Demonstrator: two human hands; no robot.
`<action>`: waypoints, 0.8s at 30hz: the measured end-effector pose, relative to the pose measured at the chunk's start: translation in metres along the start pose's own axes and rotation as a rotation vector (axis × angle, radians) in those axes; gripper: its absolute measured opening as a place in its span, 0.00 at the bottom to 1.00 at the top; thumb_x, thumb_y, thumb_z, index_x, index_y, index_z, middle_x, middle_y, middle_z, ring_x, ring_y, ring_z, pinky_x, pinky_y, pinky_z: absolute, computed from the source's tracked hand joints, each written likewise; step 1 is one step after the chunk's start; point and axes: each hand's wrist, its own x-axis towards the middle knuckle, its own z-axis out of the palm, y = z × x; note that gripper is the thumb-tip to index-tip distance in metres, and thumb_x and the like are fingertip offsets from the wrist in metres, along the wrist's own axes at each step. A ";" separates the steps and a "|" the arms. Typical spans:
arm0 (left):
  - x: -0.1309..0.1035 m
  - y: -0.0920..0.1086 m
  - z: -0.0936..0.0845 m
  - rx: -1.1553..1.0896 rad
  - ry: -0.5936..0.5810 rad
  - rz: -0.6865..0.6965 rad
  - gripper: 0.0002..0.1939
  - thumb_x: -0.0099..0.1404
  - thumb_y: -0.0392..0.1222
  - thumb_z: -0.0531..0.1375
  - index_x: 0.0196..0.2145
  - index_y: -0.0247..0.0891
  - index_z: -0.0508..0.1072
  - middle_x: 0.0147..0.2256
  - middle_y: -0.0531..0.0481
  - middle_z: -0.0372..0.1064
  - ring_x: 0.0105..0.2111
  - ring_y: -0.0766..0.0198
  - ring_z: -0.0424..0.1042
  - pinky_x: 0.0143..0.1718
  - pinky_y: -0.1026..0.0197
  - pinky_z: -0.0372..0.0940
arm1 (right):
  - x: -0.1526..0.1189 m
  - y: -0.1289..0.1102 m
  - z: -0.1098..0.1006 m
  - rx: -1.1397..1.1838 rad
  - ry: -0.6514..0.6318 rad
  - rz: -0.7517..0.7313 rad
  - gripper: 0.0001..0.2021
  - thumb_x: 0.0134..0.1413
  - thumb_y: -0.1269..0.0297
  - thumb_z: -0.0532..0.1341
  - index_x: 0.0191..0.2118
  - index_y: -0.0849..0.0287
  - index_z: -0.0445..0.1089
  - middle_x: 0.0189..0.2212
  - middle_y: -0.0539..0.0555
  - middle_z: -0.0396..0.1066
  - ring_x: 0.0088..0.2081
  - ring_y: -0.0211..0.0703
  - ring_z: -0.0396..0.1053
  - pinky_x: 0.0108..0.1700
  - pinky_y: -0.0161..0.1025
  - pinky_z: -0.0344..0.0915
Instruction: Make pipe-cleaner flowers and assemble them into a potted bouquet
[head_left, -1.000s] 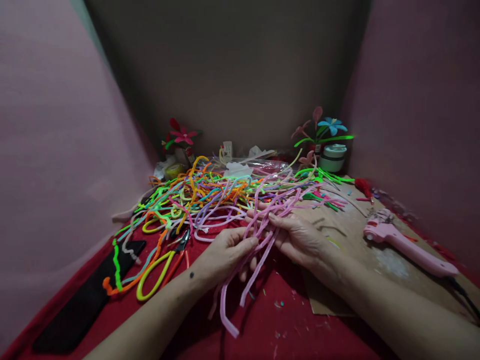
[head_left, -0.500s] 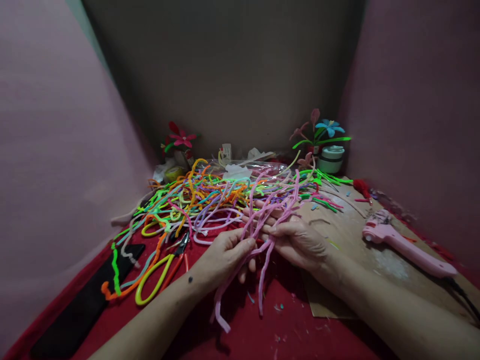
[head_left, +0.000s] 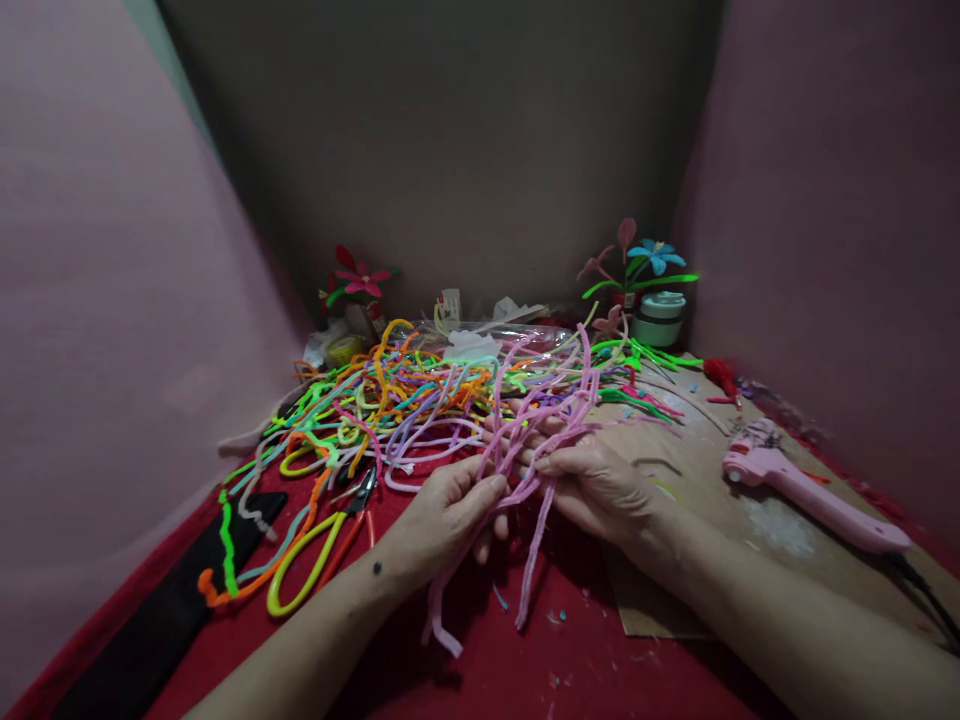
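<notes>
A loose bundle of pink fuzzy stems lies across both hands in the middle of the head view, its ends hanging down in front. My left hand pinches the stems between thumb and fingers on the left side. My right hand has its thumb pressed on the stems and its other fingers stretched under them. Just beyond the hands spreads a tangled pile of coloured stems, in orange, green, purple and yellow.
Yellow-and-red handled pliers and a black strip lie at the left. A pink glue gun rests on a brown board at the right. Behind stand stem flowers and a mint jar.
The upper ends of the pink stems have shifted slightly in the hands, and one hanging end has swung a little. Both hands keep nearly the same place.
</notes>
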 end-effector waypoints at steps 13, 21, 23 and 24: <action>0.001 -0.002 0.000 0.039 0.034 -0.004 0.13 0.62 0.49 0.52 0.30 0.35 0.62 0.20 0.56 0.66 0.13 0.76 0.59 0.14 0.72 0.52 | 0.001 0.000 0.003 -0.046 0.095 0.006 0.12 0.36 0.82 0.59 0.30 0.61 0.65 0.23 0.48 0.67 0.29 0.37 0.67 0.41 0.41 0.65; 0.001 -0.005 -0.001 0.025 0.017 -0.006 0.14 0.61 0.51 0.52 0.31 0.36 0.62 0.20 0.56 0.65 0.13 0.76 0.59 0.14 0.72 0.51 | 0.001 0.000 0.001 0.001 0.034 0.023 0.17 0.34 0.84 0.58 0.32 0.58 0.66 0.26 0.46 0.68 0.28 0.34 0.66 0.42 0.37 0.64; 0.001 -0.004 0.000 0.031 0.013 -0.002 0.14 0.61 0.51 0.52 0.32 0.36 0.62 0.21 0.56 0.65 0.13 0.75 0.59 0.14 0.72 0.51 | 0.001 0.000 0.001 -0.019 0.030 0.027 0.15 0.36 0.83 0.58 0.32 0.58 0.66 0.27 0.47 0.69 0.30 0.35 0.67 0.43 0.38 0.64; 0.001 -0.003 0.000 0.035 0.013 0.001 0.14 0.62 0.51 0.52 0.32 0.36 0.62 0.21 0.56 0.65 0.13 0.75 0.59 0.14 0.72 0.52 | 0.001 0.000 0.001 -0.032 0.032 0.027 0.14 0.37 0.82 0.59 0.32 0.59 0.66 0.28 0.49 0.69 0.32 0.37 0.68 0.44 0.40 0.63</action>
